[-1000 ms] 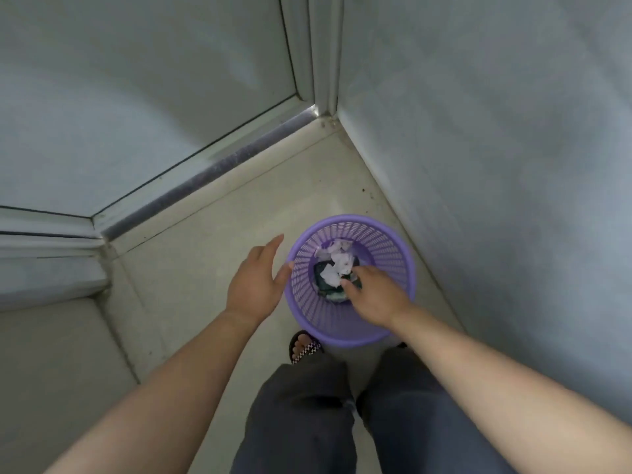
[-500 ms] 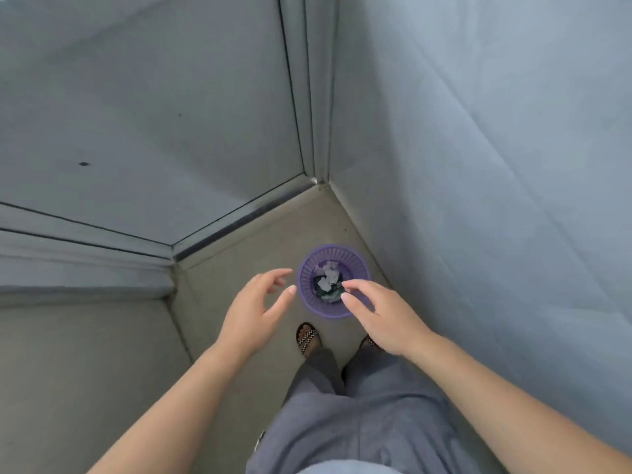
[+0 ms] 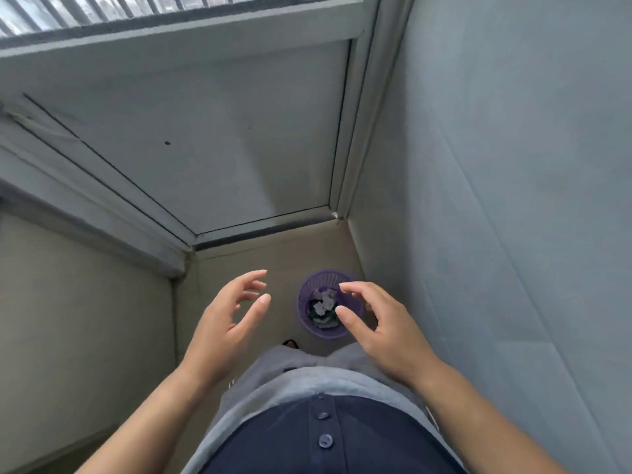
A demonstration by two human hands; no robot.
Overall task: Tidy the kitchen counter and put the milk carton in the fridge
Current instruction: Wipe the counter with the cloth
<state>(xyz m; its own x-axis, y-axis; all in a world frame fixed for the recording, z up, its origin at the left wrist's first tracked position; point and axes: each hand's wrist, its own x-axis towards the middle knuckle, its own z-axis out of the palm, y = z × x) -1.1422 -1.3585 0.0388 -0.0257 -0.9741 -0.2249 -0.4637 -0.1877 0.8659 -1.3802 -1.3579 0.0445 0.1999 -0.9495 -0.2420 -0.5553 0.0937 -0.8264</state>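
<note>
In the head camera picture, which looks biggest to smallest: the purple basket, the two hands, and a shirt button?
1. The right hand and the left hand: about alike, so no ranking between them; both are near the camera.
2. The purple basket: looks smaller, though it is farther away.
3. The shirt button: smallest.

My right hand (image 3: 383,330) hides the right rim of the bin (image 3: 325,334). Scraps (image 3: 323,299) inside are too small to identify. Sandal (image 3: 290,343) mostly hidden under trousers (image 3: 284,364). Forearms cut off at the bottom edge, window (image 3: 136,8) at the top.
</note>
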